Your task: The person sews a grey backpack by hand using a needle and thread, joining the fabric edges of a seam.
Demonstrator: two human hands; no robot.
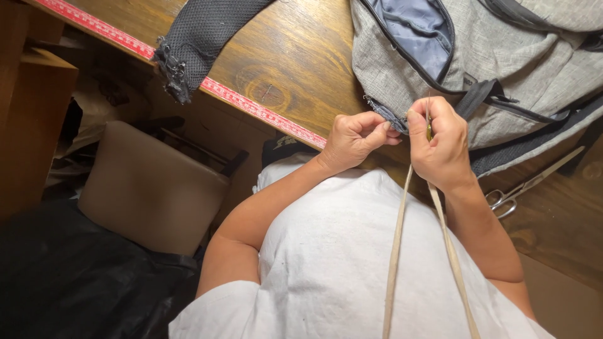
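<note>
While the grey backpack (502,75) lies flat on the wooden table (295,63), the head view shows both hands meeting at its lower edge. The left hand (355,139) is closed in a pinch on the zipper end (384,115) — a short dark strip at the corner of the bag. The right hand (440,147), just beside it and nearly touching, is closed around a thin needle-like tool (428,122); whether thread runs from it I cannot tell. Judging from this, the work at that corner is under way, not finished — the pocket above the hands gapes open. Scissors (527,185) lie untouched to the right of the right hand. A black mesh strap (201,37) rests well away past the left hand.
</note>
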